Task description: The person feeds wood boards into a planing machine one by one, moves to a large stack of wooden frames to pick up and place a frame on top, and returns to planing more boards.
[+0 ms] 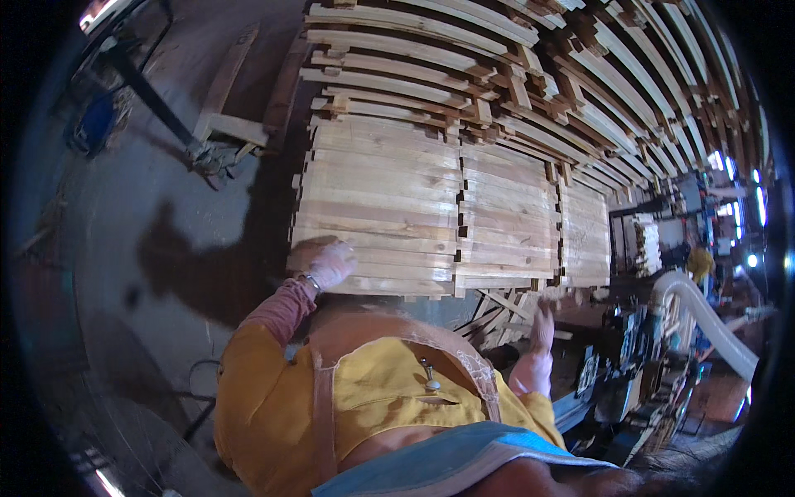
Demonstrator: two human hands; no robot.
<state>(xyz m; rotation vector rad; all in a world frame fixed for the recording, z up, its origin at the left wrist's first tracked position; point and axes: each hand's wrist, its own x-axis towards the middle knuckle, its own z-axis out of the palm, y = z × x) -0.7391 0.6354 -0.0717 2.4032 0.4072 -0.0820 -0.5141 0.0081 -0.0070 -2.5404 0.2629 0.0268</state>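
My left hand (333, 263), in a pale glove with a band at the wrist, lies on the near left corner of a stack of pale wooden boards (381, 199). Its fingers are spread over the board surface. My right hand (542, 327) is lower and to the right, just off the near edge of the stacks. Its fingers look stretched out and it appears to hold nothing, though the fingertips are blurred against wood behind them. Two more board stacks, a middle one (509, 207) and a narrower one (585, 236), stand to the right of the first.
Slatted wooden frames (414, 58) are piled high behind the boards and curve round to the right. A dark machine (609, 364) with a pale ribbed hose (712, 323) stands at my right. On the left floor stand a metal-handled cart (157, 108) and a blue object (97, 123).
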